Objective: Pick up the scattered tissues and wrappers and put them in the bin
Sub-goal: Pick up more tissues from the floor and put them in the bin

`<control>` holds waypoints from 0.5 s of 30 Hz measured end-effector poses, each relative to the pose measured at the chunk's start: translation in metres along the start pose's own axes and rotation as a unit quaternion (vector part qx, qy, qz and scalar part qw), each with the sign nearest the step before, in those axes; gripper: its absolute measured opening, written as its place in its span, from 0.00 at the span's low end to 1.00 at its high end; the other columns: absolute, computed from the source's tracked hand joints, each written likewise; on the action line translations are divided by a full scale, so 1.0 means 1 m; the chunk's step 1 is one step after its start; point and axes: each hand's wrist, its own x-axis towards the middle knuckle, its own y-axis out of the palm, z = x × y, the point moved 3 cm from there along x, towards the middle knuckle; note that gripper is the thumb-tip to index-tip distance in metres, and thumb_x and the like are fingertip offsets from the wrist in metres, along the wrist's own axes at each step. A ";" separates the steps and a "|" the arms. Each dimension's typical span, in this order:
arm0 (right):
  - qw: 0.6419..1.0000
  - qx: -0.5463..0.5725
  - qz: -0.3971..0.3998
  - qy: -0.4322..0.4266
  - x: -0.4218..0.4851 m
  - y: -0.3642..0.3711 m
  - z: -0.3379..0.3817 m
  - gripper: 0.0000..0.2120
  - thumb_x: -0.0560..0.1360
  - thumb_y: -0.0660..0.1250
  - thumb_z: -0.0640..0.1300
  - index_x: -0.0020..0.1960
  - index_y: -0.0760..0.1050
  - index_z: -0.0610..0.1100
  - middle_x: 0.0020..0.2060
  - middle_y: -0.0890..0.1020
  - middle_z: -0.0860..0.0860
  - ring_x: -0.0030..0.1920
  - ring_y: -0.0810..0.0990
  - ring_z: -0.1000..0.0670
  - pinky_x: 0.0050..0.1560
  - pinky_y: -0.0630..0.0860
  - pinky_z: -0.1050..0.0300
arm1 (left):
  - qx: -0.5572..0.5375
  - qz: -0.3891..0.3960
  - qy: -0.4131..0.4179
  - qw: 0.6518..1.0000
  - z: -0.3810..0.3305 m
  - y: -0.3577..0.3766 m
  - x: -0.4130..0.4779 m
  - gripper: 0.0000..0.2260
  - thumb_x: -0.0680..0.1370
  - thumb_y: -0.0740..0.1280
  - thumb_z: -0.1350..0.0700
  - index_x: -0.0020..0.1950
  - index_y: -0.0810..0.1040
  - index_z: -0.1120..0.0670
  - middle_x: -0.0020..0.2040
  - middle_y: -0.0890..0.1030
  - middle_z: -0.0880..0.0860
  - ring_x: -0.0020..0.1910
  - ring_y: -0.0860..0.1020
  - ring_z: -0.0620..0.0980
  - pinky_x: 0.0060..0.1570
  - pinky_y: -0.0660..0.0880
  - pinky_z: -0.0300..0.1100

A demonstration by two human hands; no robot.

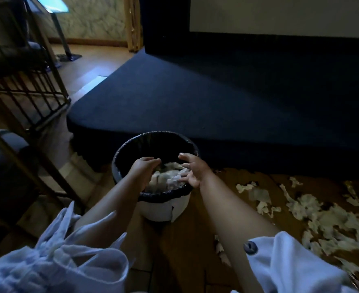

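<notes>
A white bin [163, 210] lined with a black bag stands on the wooden floor in front of me. Crumpled white tissues [168, 176] lie inside it. Both hands hover over the bin's mouth. My left hand [143, 170] curves over the left side with fingers spread and nothing in it. My right hand [192, 171] is over the right rim, fingers apart and empty, just above the tissues. Many torn tissues and wrappers [326, 220] are scattered on the floor to the right.
A dark blue carpeted platform [216, 98] rises right behind the bin. A metal-framed chair or rack [26, 96] stands at the left. A few tissue scraps [221, 250] lie under my right forearm. White sleeves fill the bottom corners.
</notes>
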 end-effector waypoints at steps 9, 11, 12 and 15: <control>0.997 0.024 -0.031 -0.066 -0.054 -0.038 -0.005 0.19 0.79 0.59 0.45 0.68 0.68 0.40 0.69 0.67 0.42 0.70 0.66 0.39 0.65 0.67 0.42 | 0.051 0.060 0.047 0.996 0.009 0.026 -0.045 0.13 0.77 0.65 0.57 0.59 0.77 0.60 0.41 0.79 0.50 0.37 0.75 0.45 0.36 0.71 0.35; 0.995 0.019 -0.067 -0.077 -0.066 -0.064 -0.014 0.16 0.79 0.59 0.45 0.64 0.71 0.41 0.65 0.71 0.43 0.67 0.69 0.40 0.63 0.69 0.44 | 0.072 0.101 0.039 0.991 0.016 0.039 -0.055 0.10 0.78 0.65 0.56 0.57 0.77 0.57 0.43 0.79 0.51 0.40 0.76 0.45 0.38 0.72 0.36; 0.992 0.020 -0.091 -0.080 -0.070 -0.078 -0.020 0.14 0.79 0.59 0.45 0.63 0.73 0.42 0.63 0.73 0.43 0.65 0.71 0.41 0.61 0.70 0.45 | 0.086 0.115 0.036 0.989 0.022 0.046 -0.057 0.10 0.78 0.65 0.55 0.57 0.77 0.55 0.45 0.79 0.51 0.43 0.77 0.46 0.42 0.73 0.37; 0.985 0.022 -0.152 -0.084 -0.076 -0.116 -0.038 0.10 0.79 0.60 0.45 0.56 0.74 0.44 0.57 0.75 0.45 0.58 0.74 0.43 0.55 0.73 0.47 | 0.130 0.161 0.037 0.978 0.040 0.071 -0.064 0.10 0.78 0.64 0.54 0.57 0.77 0.56 0.46 0.79 0.52 0.48 0.77 0.49 0.45 0.71 0.39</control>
